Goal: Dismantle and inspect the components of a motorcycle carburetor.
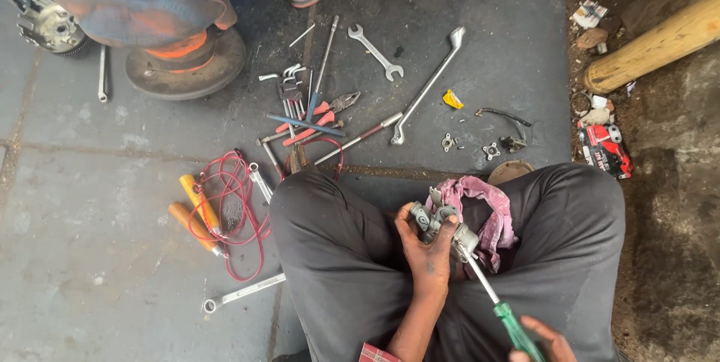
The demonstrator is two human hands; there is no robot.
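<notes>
On the floor at the left lay two orange-handled tools (196, 212) tangled in red wire (238, 212) — pliers (319, 116) and spanners further up. The left hand (429, 253) was clamped round a small metal carburettor-like part (442, 223) over the lap, beside a pink rag (487, 208). The right hand (544, 341) gripped a green-handled screwdriver (501, 311) — its tip against the part.

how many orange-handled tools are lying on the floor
2. Both orange-handled tools lie side by side at the left, by the red wire: one upper, one lower. More may hide in the tool pile. The green-handled screwdriver is in the right hand.
</notes>
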